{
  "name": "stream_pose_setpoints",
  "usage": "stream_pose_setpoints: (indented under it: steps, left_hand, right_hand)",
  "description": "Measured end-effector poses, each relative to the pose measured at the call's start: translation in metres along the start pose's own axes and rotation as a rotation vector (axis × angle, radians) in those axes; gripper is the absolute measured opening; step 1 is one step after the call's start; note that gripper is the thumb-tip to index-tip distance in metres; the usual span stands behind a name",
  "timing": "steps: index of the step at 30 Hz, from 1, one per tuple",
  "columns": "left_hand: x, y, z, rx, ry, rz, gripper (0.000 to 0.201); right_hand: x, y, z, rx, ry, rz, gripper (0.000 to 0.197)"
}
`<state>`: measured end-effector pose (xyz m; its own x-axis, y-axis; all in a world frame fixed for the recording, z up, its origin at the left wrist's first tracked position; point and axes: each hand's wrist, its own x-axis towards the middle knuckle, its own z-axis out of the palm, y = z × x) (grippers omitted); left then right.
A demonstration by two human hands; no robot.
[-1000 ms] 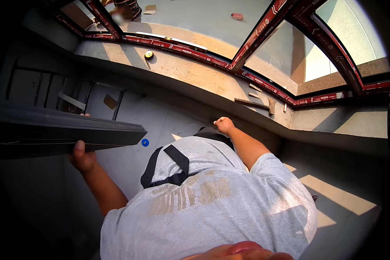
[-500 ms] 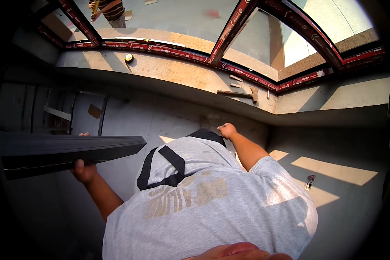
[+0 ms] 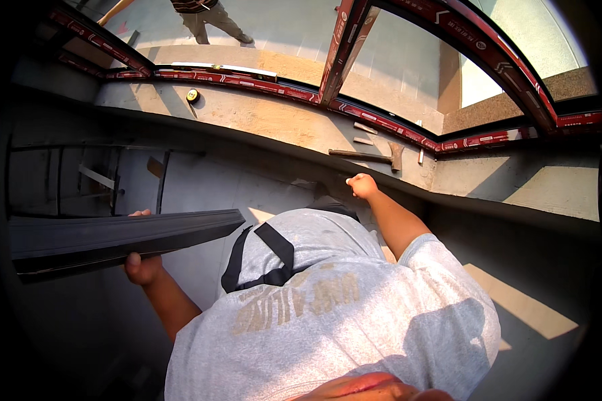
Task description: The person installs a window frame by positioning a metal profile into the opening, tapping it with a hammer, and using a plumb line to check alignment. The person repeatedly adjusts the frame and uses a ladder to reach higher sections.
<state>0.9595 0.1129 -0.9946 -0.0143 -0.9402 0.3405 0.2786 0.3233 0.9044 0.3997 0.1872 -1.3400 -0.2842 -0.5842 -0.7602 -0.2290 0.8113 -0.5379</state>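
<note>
My left hand (image 3: 143,268) grips a bundle of long dark grey profile strips (image 3: 127,232), thumb below and fingertips over the far edge. The strips lie level, reaching from the far left to beside my waist. Out in front, my right hand (image 3: 362,186) is closed, just short of the window ledge (image 3: 274,117). Whether it holds anything small is hidden by the curled fingers. Nearest to it, a hammer (image 3: 374,158) with a wooden handle lies on the ledge. Small flat pieces (image 3: 364,134) lie just beyond the hammer.
A window frame (image 3: 294,90) wrapped in red printed film runs along the ledge. On it rests a spirit level (image 3: 227,69); a yellow tape measure (image 3: 192,95) lies nearby. Outside stands another person (image 3: 211,23). A metal ladder-like frame (image 3: 164,177) is at the left.
My right hand has risen closer to the ledge and hammer. The strips, still in my left hand, sit slightly farther right in view. Outside, the other person has moved right.
</note>
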Motion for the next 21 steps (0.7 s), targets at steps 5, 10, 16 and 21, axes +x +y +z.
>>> stream_pose_setpoints:
  steps: [5, 10, 16, 21]
  left_hand:
    - [0.000, -0.005, 0.058, -0.086, -0.032, -0.050, 0.066]
    - [0.011, -0.002, 0.097, -0.028, -0.064, 0.074, 0.055]
    - [0.016, 0.008, 0.127, -0.065, -0.080, 0.054, 0.055]
    - [0.002, 0.003, 0.138, 0.004, -0.021, 0.004, 0.055]
  right_hand:
    - [0.037, 0.016, -0.070, -0.342, 0.028, 0.032, 0.037]
    - [0.061, -0.002, -0.099, -0.242, 0.052, 0.224, 0.031]
    - [0.091, -0.011, -0.086, -0.199, 0.073, 0.019, 0.028]
    - [0.133, -0.017, -0.073, -0.514, 0.161, -0.163, 0.037]
